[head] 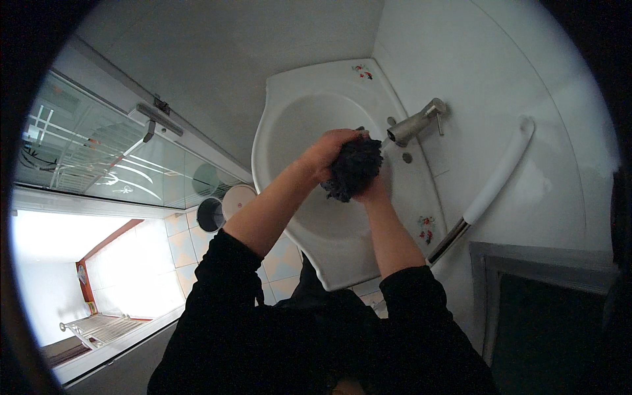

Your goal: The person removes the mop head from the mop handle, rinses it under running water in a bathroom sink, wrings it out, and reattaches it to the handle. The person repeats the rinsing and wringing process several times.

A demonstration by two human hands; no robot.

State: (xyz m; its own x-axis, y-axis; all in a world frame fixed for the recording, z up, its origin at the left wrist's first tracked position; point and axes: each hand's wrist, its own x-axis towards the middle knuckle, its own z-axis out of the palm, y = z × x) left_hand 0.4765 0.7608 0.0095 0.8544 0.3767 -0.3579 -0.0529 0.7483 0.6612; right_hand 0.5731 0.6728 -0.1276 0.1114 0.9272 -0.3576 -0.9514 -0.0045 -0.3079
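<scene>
Both my hands grip a bunched dark cloth over the bowl of a white ceramic washbasin. My left hand holds it from the left and top, with the fingertips over its upper edge. My right hand is under its lower right side, its fingers mostly hidden by the cloth. Close to the cloth, on the right, is the mouth of a metal single-lever faucet. A thin stream seems to run from the faucet towards the cloth. Black sleeves are pushed up to my elbows.
A white-and-chrome pipe slants along the tiled wall at right. Left of the basin, a dark bin and a round pinkish lid or container stand on the checkered floor. A glass-panelled door is at left, beside a bright opening.
</scene>
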